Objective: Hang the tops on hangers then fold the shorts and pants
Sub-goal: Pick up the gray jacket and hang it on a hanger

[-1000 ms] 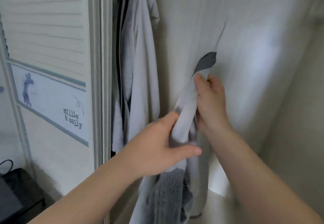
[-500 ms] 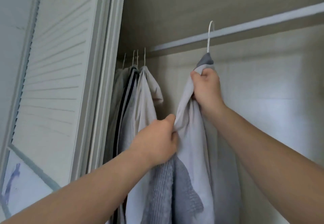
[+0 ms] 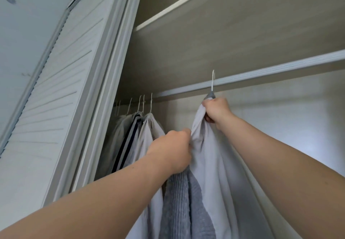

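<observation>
A pale grey top (image 3: 209, 156) hangs from a grey hanger (image 3: 211, 95) whose white hook (image 3: 213, 79) reaches up to the closet rail (image 3: 270, 74). My right hand (image 3: 217, 110) grips the top at the hanger's neck. Lower down, my left hand (image 3: 172, 150) pinches the top's left edge. A darker grey knitted piece (image 3: 179, 201) hangs below my left hand, partly hidden by my arm.
Several tops on white hangers (image 3: 141, 123) crowd the rail's left end. A louvred closet door (image 3: 56, 93) stands at the left. A shelf (image 3: 177, 7) runs above the rail. The rail to the right of the hook is bare.
The view has tilted upward. Both hands have raised the top on its hanger, and the hook now stands at the rail.
</observation>
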Action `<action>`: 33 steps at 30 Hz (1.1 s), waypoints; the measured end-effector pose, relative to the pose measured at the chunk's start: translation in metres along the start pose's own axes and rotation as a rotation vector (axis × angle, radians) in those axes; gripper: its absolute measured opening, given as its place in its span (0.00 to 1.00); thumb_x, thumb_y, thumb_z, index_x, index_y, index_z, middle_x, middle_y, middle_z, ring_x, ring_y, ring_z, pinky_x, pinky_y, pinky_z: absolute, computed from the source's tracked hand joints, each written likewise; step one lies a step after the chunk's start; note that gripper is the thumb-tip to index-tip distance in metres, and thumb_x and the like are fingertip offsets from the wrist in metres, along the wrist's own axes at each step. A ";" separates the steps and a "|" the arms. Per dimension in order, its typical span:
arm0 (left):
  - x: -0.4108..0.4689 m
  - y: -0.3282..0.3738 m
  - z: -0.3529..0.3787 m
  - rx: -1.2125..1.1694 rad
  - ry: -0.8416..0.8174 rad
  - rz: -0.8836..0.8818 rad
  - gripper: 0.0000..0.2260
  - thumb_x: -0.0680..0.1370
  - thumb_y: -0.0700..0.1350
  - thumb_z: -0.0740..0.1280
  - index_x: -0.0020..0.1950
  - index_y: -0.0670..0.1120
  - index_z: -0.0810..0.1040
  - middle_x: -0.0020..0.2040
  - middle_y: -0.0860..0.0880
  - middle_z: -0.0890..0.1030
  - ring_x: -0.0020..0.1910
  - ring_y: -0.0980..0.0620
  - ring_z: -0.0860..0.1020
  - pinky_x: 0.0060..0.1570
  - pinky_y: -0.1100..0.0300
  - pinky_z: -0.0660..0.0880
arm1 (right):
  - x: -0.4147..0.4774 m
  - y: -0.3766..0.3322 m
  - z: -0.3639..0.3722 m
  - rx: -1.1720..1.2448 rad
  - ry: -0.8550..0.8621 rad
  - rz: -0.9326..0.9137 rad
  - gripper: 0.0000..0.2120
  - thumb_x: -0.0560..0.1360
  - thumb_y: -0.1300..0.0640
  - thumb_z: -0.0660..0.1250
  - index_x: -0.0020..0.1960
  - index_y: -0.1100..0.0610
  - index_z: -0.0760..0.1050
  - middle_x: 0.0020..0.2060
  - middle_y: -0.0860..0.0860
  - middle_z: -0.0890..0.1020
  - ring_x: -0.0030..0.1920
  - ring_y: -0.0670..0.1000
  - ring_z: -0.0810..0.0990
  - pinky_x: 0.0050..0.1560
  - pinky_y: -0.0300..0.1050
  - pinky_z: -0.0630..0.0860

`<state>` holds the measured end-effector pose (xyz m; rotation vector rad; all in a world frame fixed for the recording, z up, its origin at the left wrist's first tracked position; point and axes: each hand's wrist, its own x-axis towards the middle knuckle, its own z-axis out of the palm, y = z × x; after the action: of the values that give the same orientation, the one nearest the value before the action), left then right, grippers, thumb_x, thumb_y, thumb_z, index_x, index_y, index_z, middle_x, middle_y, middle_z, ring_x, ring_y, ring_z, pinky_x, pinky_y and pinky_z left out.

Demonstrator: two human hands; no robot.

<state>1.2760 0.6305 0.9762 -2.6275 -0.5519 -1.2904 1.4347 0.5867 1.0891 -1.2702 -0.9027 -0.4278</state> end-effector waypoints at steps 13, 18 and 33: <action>-0.010 -0.025 0.007 0.075 -0.061 -0.030 0.06 0.79 0.40 0.59 0.48 0.48 0.62 0.41 0.48 0.70 0.42 0.40 0.75 0.37 0.52 0.69 | -0.023 0.005 0.010 -0.085 -0.258 0.223 0.12 0.75 0.52 0.68 0.52 0.59 0.73 0.34 0.54 0.76 0.21 0.50 0.72 0.24 0.39 0.75; -0.024 -0.034 -0.003 0.055 -0.157 -0.058 0.10 0.76 0.35 0.60 0.50 0.47 0.63 0.42 0.48 0.71 0.36 0.47 0.72 0.33 0.53 0.68 | -0.047 -0.010 0.017 -0.236 -0.422 0.212 0.27 0.70 0.50 0.74 0.61 0.62 0.69 0.45 0.58 0.75 0.36 0.54 0.79 0.29 0.53 0.82; -0.035 -0.061 -0.016 0.118 -0.276 -0.134 0.16 0.77 0.35 0.63 0.59 0.48 0.62 0.44 0.46 0.72 0.40 0.46 0.75 0.33 0.53 0.71 | -0.046 -0.001 0.093 -0.179 -0.481 0.115 0.13 0.81 0.68 0.51 0.59 0.67 0.72 0.39 0.61 0.77 0.34 0.60 0.78 0.21 0.46 0.74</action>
<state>1.2208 0.6730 0.9571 -2.7244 -0.8307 -0.8983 1.3745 0.6648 1.0562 -1.6178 -1.2047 -0.1104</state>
